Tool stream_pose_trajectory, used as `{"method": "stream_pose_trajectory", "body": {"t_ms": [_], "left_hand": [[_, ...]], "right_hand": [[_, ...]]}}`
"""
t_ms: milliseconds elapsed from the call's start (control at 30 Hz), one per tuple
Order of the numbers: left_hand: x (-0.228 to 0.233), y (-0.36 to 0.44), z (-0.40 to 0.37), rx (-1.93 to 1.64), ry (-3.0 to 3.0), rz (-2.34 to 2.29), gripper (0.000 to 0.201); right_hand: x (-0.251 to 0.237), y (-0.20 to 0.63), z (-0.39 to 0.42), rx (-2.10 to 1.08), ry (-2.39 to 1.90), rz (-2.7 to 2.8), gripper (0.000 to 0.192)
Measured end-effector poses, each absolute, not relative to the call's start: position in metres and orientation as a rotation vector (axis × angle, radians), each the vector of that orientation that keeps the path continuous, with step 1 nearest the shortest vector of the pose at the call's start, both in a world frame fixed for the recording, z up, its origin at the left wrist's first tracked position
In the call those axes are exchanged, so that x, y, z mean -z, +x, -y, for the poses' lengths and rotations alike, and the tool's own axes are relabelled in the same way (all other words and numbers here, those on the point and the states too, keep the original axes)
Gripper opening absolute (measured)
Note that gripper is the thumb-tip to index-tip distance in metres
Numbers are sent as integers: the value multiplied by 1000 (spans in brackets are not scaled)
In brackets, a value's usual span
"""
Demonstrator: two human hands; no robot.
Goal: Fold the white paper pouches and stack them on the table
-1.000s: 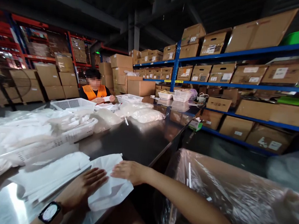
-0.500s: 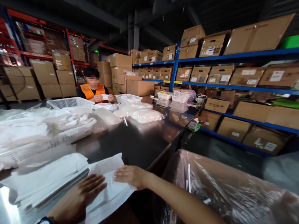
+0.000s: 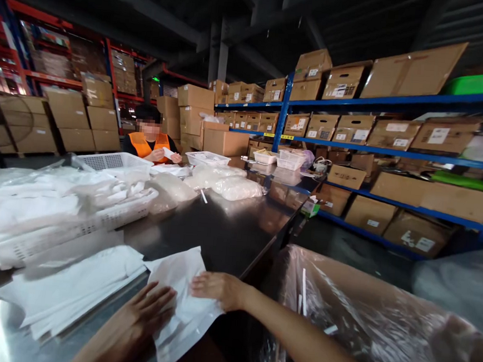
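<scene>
A white flat bag [image 3: 182, 271], its surface creased, lies at the near edge of the dark table. My left hand [image 3: 147, 313] rests flat on its left side, fingers stretched out. On the upper right part of the bag lies my right hand [image 3: 220, 289], also flat, with the fingers together and extended. Neither hand grips the bag. To the left of my left hand is a fanned stack of similar white bags [image 3: 74, 290]. What the bag contains, if anything, does not show.
A white basket [image 3: 128, 211] heaped with white pieces stands left, with clear plastic bags [image 3: 233, 186] beyond it. A plastic-lined carton [image 3: 341, 289] stands at my right. A co-worker in an orange vest [image 3: 141, 146] sits across the table [image 3: 228, 241]. Shelves of cartons [image 3: 356, 129] line the right.
Both hands have shifted slightly right along with the bag and still lie flat on it. The view has turned a little. Across the table, the co-worker's white piece has tilted.
</scene>
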State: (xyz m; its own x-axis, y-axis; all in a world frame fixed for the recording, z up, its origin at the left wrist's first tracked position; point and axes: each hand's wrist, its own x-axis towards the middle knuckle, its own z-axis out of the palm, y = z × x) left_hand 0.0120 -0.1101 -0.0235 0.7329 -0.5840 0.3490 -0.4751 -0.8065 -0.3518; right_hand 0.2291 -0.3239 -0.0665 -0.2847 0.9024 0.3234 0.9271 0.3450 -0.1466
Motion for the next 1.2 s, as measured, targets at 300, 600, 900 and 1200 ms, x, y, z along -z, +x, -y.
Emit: {"method": "stream_pose_trajectory", "body": {"t_ms": [300,600,900,1200], "left_hand": [[30,12,129,902,-2699,-904,21],[22,12,129,777,-3273,-548,26],[30,19,145,1188,-3780,840,43],[35,24,147,1217,-3589,1056,40]], "right_hand": [[50,222,341,-76,-1595,2025,41],[33,217,340,-373,-1835,1364,59],[45,199,328,-170,-1915,936,58],[46,191,310,74,-2089,860,62]]}}
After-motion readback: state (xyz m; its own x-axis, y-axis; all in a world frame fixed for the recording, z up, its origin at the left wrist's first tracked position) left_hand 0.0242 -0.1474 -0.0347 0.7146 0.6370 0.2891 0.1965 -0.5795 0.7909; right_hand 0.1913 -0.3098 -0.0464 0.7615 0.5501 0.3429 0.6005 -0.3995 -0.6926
